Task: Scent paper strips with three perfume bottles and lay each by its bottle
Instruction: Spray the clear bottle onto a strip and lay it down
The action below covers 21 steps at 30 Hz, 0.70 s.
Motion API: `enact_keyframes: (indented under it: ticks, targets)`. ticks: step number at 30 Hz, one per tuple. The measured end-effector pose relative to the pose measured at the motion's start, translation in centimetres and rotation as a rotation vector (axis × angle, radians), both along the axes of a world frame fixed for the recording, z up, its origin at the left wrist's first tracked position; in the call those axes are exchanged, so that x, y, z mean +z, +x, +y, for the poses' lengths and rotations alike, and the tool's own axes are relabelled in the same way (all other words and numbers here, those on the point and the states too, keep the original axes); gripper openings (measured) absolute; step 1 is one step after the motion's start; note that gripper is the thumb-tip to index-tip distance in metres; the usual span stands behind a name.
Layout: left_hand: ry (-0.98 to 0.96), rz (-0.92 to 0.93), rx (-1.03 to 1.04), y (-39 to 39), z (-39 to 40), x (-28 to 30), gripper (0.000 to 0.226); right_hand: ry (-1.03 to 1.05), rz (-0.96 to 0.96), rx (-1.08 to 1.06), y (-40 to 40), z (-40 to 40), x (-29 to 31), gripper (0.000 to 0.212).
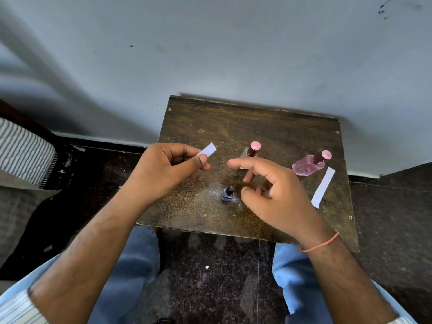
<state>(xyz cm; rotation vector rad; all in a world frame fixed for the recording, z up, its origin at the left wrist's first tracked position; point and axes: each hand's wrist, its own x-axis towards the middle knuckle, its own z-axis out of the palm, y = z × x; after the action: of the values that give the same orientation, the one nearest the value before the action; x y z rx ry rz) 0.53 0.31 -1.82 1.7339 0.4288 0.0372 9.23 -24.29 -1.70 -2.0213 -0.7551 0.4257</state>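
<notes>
My left hand (163, 169) pinches a white paper strip (208, 150) between thumb and fingers, above the left part of the small wooden table (268, 134). My right hand (273, 190) hovers empty over the table's middle, index finger stretched out, other fingers loosely curled. A small dark blue bottle (228, 194) stands just left of that hand. A clear bottle with a pink cap (254, 149) stands behind the hand, partly hidden. A pink bottle (309, 163) stands at the right, and a second white strip (323, 187) lies flat beside it.
The table stands against a pale wall (233, 54). Dark speckled floor (210, 265) surrounds it. A striped cushion or mattress (23, 150) lies at the left. My knees in blue jeans (138, 253) sit under the table's front edge.
</notes>
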Motion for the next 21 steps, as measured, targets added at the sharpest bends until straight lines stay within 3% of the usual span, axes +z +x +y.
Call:
enact_keyframes:
  ticks: [4, 10, 13, 17, 21]
  targets:
    - [-0.067, 0.002, 0.106, 0.3, -0.1, -0.2, 0.019, -0.267, -0.046, 0.137, 0.1, -0.3, -0.8, 0.055]
    - [-0.203, 0.035, 0.170, 1.0, -0.6, 0.0, 0.015, -0.215, -0.027, 0.072, -0.6, 0.4, -2.3, 0.028]
    - [-0.193, 0.075, 0.159, 1.2, -1.0, 0.0, 0.016, -0.035, 0.299, -0.024, -0.4, 0.2, -2.4, 0.020]
    - [-0.149, 0.051, 0.123, 1.3, -1.5, 0.0, 0.023, 0.343, 0.878, -0.068, -0.3, 0.2, -1.1, 0.027]
    - [-0.123, 0.028, 0.094, 1.4, -1.7, -0.1, 0.025, 0.547, 1.150, -0.007, -0.4, 0.4, -0.2, 0.033]
